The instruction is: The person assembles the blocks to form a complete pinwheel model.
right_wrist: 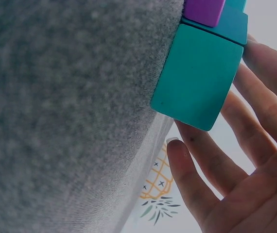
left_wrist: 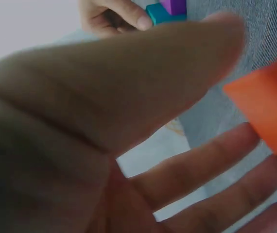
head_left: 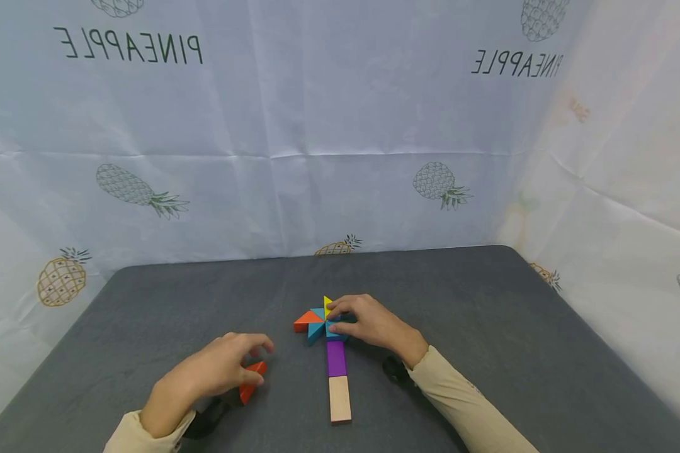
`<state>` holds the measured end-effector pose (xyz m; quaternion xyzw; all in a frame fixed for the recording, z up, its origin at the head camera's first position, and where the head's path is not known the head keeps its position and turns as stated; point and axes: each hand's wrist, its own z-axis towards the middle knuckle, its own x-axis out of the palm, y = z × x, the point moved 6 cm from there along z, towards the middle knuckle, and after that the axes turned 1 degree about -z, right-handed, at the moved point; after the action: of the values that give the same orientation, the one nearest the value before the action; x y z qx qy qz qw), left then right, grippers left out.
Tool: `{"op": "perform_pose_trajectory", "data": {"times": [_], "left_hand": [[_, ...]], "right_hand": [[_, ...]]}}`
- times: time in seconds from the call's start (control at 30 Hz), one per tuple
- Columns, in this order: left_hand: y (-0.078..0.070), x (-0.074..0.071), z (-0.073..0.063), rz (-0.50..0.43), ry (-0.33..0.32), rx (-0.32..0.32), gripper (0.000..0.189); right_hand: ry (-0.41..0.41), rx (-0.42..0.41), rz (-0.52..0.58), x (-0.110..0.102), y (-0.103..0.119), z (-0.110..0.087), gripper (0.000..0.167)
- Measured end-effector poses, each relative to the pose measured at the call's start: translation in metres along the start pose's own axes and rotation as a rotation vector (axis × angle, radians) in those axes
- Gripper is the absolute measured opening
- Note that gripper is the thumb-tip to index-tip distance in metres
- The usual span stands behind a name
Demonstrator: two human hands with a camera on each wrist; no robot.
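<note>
Near the table's middle lies a flat pinwheel of triangular blocks: a yellow block (head_left: 327,307), an orange block (head_left: 307,321) and several blue ones. My right hand (head_left: 374,321) reaches over its right side, thumb and fingers bent around a blue block (head_left: 333,329). From the right wrist view, fingers show behind a teal block face (right_wrist: 199,77). A purple block (head_left: 336,358) and a plain wooden block (head_left: 340,399) extend below in a line. To the left, my left hand (head_left: 218,365) hovers with spread fingers around another orange triangular block (head_left: 252,382); firm contact is unclear.
The dark grey table (head_left: 459,289) has rounded far corners. Behind it hangs a white curtain (head_left: 294,113) with pineapple prints and mirrored lettering, which also runs along both sides. Black straps show at both wrists.
</note>
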<state>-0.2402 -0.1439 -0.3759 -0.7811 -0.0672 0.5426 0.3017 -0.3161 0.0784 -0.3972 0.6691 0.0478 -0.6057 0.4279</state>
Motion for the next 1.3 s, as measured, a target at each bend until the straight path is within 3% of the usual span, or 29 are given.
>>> {"op": "perform_pose_trajectory", "data": {"times": [0.13, 0.37, 0.67, 1.03, 1.3], "left_hand": [[0.004, -0.001, -0.003, 0.012, 0.049, -0.002, 0.046], [0.009, 0.000, -0.003, -0.002, 0.118, -0.069, 0.051], [0.012, 0.003, -0.001, -0.040, 0.141, -0.124, 0.058], [0.001, 0.005, 0.002, 0.022, 0.069, -0.001, 0.051], [-0.010, 0.012, 0.009, 0.056, 0.001, 0.140, 0.054]], "right_hand": [[-0.002, 0.001, 0.001, 0.000, -0.001, 0.000, 0.024], [-0.006, -0.005, -0.003, 0.000, 0.001, 0.000, 0.024], [-0.004, -0.009, -0.003, 0.000, 0.001, 0.001, 0.025], [0.002, 0.004, 0.001, -0.001, 0.000, 0.000, 0.026], [0.000, 0.001, -0.009, 0.000, -0.001, 0.000, 0.026]]}}
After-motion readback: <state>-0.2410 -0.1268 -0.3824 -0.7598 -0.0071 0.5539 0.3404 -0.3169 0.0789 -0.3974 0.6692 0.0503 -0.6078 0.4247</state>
